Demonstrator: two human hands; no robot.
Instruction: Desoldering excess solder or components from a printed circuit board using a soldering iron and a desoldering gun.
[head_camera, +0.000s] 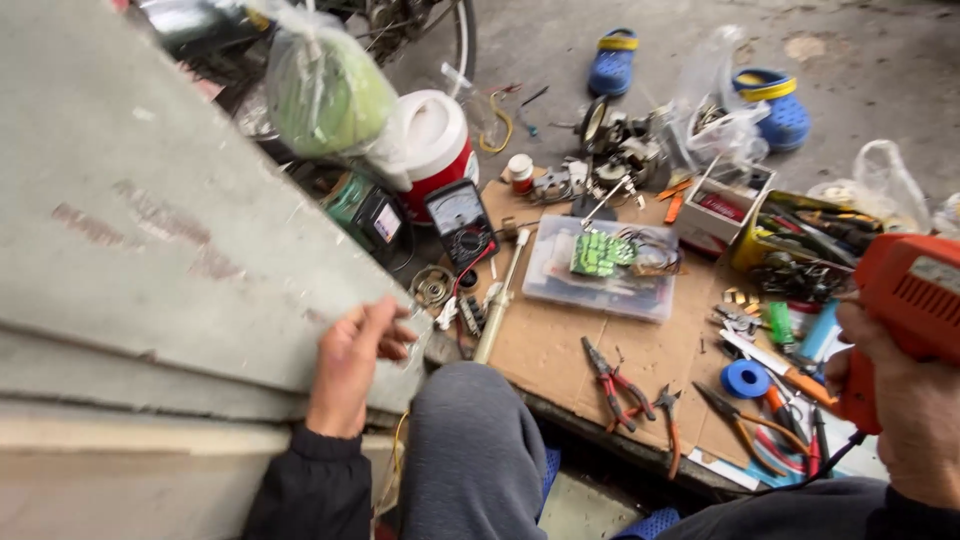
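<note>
My right hand (910, 405) grips the handle of an orange pistol-shaped power tool (915, 295) at the right edge, its cable trailing down. My left hand (352, 358) rests with curled fingers on the edge of a large grey slab (150, 220) at the left; whether it holds something small I cannot tell. My knee in grey trousers (470, 440) sits between the hands. On a brown cardboard sheet (560, 345) in front lie red-handled pliers (615, 385), orange-handled cutters (670, 420), a cream soldering iron (500, 300) and a black analogue multimeter (460, 220).
A clear plastic box (600, 270) holds a green circuit board. A blue tape roll (745, 378), screwdrivers and a yellow tray of tools (800, 245) crowd the right. Behind stand a red-and-white jug (435, 150), a green bagged bundle (325, 90) and blue clogs (610, 62).
</note>
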